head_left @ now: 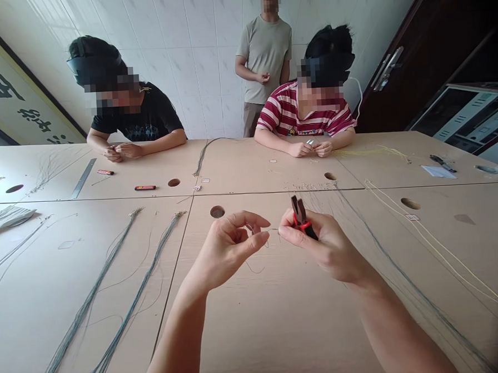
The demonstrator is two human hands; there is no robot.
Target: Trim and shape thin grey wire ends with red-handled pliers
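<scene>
Over the middle of the wooden table [281, 329], my left hand [229, 249] pinches a thin grey wire [257, 230] between thumb and fingers. My right hand [322, 244] is closed round small pliers with red handles [300, 217], whose jaws point up and away. Its thumb and forefinger also pinch the same wire. The wire's loose end hangs in a loop beneath my hands. The two hands sit close together, a few centimetres apart.
Long bundles of grey wire [112, 294] lie on the left, and more grey and yellow wires [423, 255] run along the right. Round cable holes [217, 211] dot the table. Two seated people [137, 120] [307, 116] work across it; a third [265, 57] stands behind. A metal ruler [82, 177] lies far left.
</scene>
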